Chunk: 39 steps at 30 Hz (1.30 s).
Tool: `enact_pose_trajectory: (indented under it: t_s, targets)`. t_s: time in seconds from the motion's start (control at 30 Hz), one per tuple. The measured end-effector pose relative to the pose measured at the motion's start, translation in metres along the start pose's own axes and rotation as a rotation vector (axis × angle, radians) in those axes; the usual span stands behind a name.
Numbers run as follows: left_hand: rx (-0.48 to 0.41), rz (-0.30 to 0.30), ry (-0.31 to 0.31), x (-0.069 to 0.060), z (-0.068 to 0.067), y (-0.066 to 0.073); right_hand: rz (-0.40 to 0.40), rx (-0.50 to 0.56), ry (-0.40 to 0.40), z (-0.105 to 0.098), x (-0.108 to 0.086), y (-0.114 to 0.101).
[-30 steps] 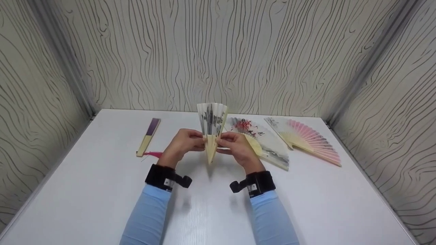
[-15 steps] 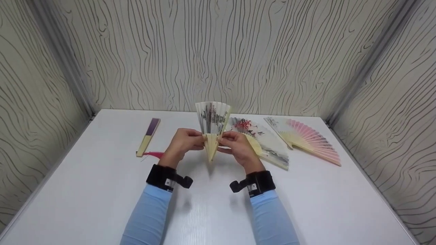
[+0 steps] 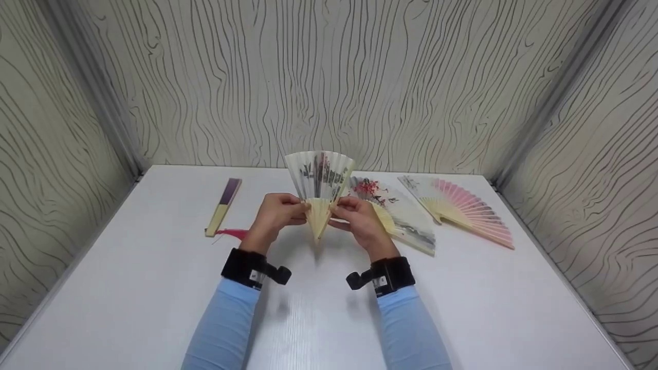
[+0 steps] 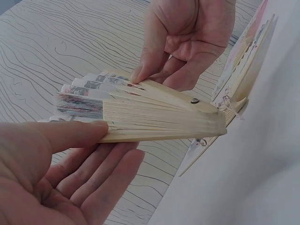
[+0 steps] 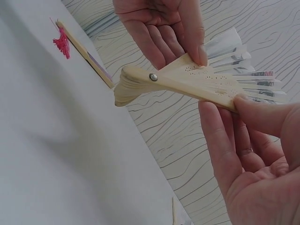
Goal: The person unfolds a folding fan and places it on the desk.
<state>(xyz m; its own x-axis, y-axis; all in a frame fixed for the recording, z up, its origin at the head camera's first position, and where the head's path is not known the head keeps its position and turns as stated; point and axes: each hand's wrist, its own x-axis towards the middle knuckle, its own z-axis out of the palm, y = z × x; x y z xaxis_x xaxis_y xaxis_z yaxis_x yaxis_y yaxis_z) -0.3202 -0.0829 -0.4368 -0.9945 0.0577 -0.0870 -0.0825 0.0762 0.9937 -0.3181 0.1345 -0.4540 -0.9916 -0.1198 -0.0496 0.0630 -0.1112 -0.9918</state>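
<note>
A partly spread white folding fan [image 3: 320, 177] with a grey and red print is held up above the table, its pale ribs pointing down. My left hand [image 3: 277, 216] pinches its left edge between thumb and fingers, and my right hand [image 3: 360, 221] pinches the right edge. In the left wrist view the ribs [image 4: 154, 115] are bunched near my left thumb and looser toward the other hand. The right wrist view shows the metal rivet [image 5: 153, 77] and small cut-out holes in the ribs.
On the white table [image 3: 318, 329], a closed purple fan [image 3: 224, 205] with a pink tassel [image 3: 234, 233] lies left. Behind my right hand lies a spread white fan [image 3: 411, 216] with red blossoms; farther right, a pink one [image 3: 475, 213]. A patterned wall [image 3: 318, 87] stands behind.
The held fan has spread wider, its top edge reaching farther to both sides, and it has risen slightly. Both hands keep their pinch on it and have barely moved.
</note>
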Motion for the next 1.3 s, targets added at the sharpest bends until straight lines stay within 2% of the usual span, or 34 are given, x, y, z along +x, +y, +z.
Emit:
enact_pose_trajectory:
  t_s: [0.3, 0.83, 1.3]
  targets:
    - [-0.015, -0.006, 0.025, 0.003, -0.002, -0.001, -0.015, 0.043, 0.052, 0.000, 0.000, 0.000]
    - [-0.094, -0.023, 0.010, 0.008, -0.006, -0.007, 0.006, 0.143, 0.149, 0.000, 0.006, 0.004]
    - [-0.149, -0.010, 0.010, 0.009, -0.010, -0.010, -0.005, 0.178, 0.160, -0.003, 0.006, 0.004]
